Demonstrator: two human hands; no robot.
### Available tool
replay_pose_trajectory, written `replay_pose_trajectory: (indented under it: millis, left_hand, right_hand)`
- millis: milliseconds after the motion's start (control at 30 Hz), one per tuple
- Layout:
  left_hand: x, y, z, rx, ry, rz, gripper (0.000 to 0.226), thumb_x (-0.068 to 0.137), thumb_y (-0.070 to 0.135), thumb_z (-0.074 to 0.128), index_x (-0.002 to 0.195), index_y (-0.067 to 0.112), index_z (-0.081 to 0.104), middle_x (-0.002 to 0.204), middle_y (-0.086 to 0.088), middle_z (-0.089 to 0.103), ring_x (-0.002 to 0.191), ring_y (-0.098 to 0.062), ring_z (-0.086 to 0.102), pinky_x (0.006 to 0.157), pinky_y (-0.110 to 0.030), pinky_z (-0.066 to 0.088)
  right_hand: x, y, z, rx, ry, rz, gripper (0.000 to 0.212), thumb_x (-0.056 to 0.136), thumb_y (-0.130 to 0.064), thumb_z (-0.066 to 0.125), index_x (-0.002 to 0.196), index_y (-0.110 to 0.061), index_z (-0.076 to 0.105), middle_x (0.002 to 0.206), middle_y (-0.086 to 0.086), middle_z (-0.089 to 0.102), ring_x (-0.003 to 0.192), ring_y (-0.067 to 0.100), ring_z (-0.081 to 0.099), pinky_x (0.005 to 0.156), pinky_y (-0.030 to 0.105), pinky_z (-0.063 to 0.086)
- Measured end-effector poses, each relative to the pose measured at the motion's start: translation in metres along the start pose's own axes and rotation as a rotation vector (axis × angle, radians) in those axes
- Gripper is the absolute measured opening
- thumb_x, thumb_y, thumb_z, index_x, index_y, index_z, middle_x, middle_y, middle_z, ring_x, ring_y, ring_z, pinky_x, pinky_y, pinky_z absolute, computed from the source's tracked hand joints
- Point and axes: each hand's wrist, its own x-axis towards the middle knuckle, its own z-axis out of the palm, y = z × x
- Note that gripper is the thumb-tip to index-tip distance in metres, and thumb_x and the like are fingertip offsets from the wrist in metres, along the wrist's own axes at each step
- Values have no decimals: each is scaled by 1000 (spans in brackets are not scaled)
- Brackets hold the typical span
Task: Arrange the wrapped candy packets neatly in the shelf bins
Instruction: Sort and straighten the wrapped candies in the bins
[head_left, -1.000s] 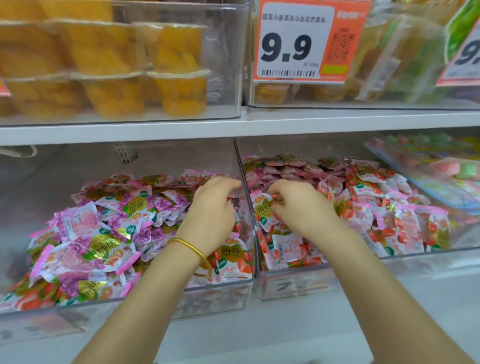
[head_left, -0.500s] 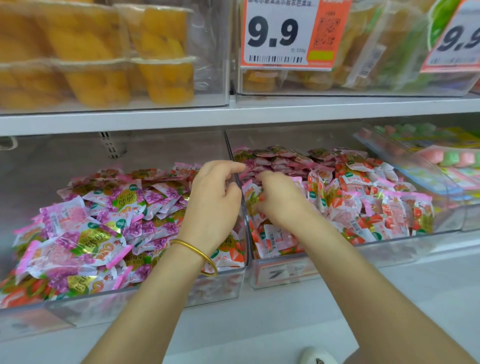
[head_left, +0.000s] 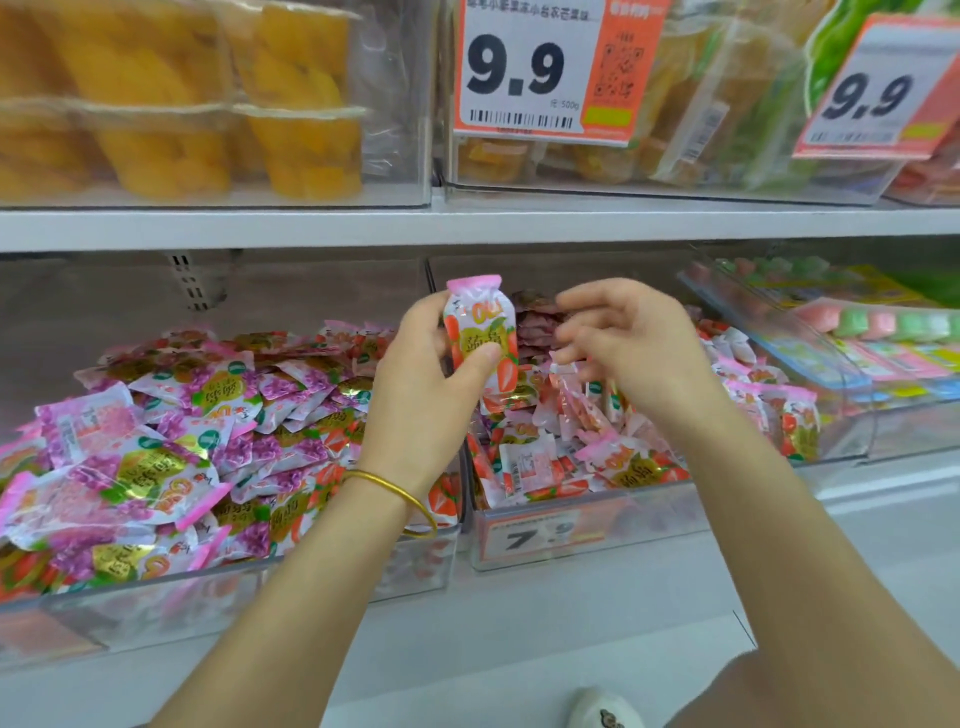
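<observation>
My left hand (head_left: 423, 395), with a gold bangle on the wrist, holds a strawberry candy packet (head_left: 480, 327) upright above the divider between two clear bins. My right hand (head_left: 631, 343) hovers beside it over the right bin (head_left: 597, 530), fingers spread and holding nothing. The right bin is piled with strawberry packets (head_left: 582, 447). The left bin (head_left: 218, 597) holds mostly purple grape packets (head_left: 171, 431), with a few strawberry ones mixed in near its front.
A white shelf board (head_left: 467, 223) runs just above the bins. Over it stand clear boxes of yellow fruit cups (head_left: 208, 104) and two 9.9 price tags (head_left: 540, 73). Another bin of pastel candies (head_left: 872, 332) sits at the right. A shoe tip (head_left: 602, 712) shows below.
Both hands have lifted out of the bins. My left hand now holds a strawberry packet raised upright, and my right hand has opened beside it. The camera has tilted down slightly.
</observation>
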Motion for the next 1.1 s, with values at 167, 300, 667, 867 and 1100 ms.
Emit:
replay_pose_trajectory:
  millis: [167, 300, 667, 867, 1100]
  left_hand:
    - [1, -1, 1, -15, 6, -25, 49, 87, 20, 63, 132, 16, 43, 108, 7, 66, 97, -2, 63, 86, -26, 52]
    - [0, 0, 0, -68, -1, -36, 32, 88, 17, 59, 119, 20, 48, 96, 12, 67, 86, 4, 64, 75, -12, 51]
    - [2, -5, -2, -64, -62, -83, 47, 90, 30, 55, 133, 18, 41, 106, -6, 65, 98, -18, 62, 88, -40, 52]
    - [1, 0, -5, -214, -48, -123, 30, 91, 23, 56, 121, 21, 52, 102, -21, 65, 94, -33, 63, 87, -48, 52]
    - [-9, 5, -20, -317, -132, -111, 23, 92, 21, 54, 115, 18, 57, 98, 4, 70, 89, -3, 66, 73, -15, 52]
  right_hand:
    - [7, 17, 0, -615, 25, -20, 22, 90, -20, 58, 111, -15, 63, 94, -1, 64, 87, 16, 61, 78, 32, 51]
    - [9, 21, 22, -928, -163, 26, 58, 87, -48, 57, 137, -25, 39, 129, 7, 45, 112, 30, 52, 81, 38, 46]
    - [10, 11, 1, -441, 97, -61, 27, 85, -7, 62, 107, -21, 56, 87, -8, 55, 81, 14, 55, 68, 30, 50]
    - [0, -7, -11, 390, -165, 34, 28, 83, 3, 62, 105, -14, 65, 76, 1, 69, 68, 12, 63, 65, 28, 50]
    - [-3, -18, 17, 406, -190, -34, 26, 81, 6, 63, 91, -18, 69, 77, -1, 68, 73, 13, 65, 67, 30, 55]
